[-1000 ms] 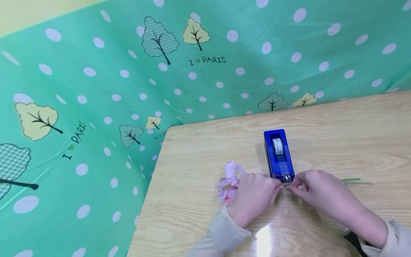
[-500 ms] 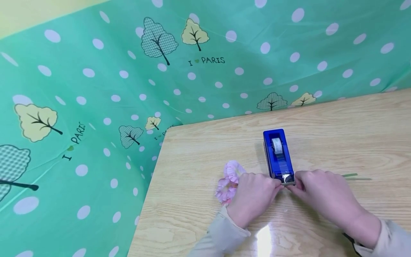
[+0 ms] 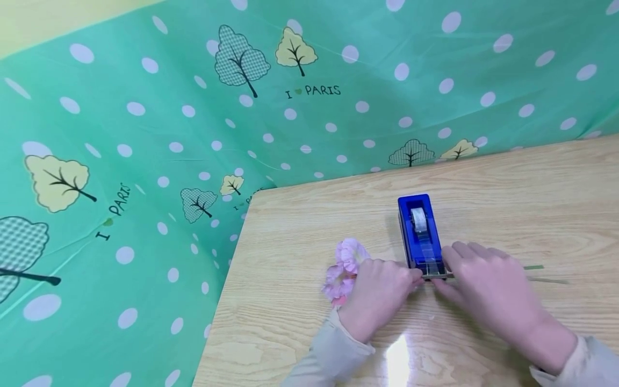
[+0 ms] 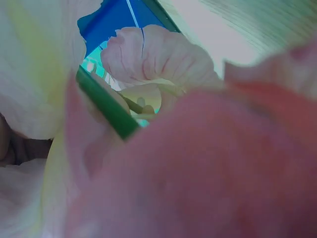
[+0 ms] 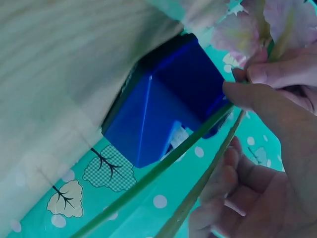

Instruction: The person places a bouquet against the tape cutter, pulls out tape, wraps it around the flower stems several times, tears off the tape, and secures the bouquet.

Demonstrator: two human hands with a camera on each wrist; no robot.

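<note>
Pale pink artificial flowers (image 3: 351, 253) lie left of a blue tape dispenser (image 3: 412, 244) on the table. My left hand (image 3: 384, 293) grips their stems just below the blooms, at the dispenser's front left corner. A green stem (image 5: 163, 166) and a brownish stem (image 5: 190, 198) run across the dispenser's cutter end. My right hand (image 3: 493, 295) holds the stems at the front right corner, thumb below and fingers over them. The stem ends (image 3: 534, 267) stick out beyond it. Petals (image 4: 158, 54) fill most of the left wrist view, hiding the left fingers.
A clear tape roll (image 3: 418, 219) sits inside the dispenser. The wood-grain table (image 3: 300, 231) ends at the left, where a green dotted cloth (image 3: 145, 215) hangs. The cloth continues behind the table's back edge.
My right hand has gone from a fingertip pinch at the dispenser's front to lying over the stems, which now show across that front. The blooms have turned slightly; my left hand has barely moved.
</note>
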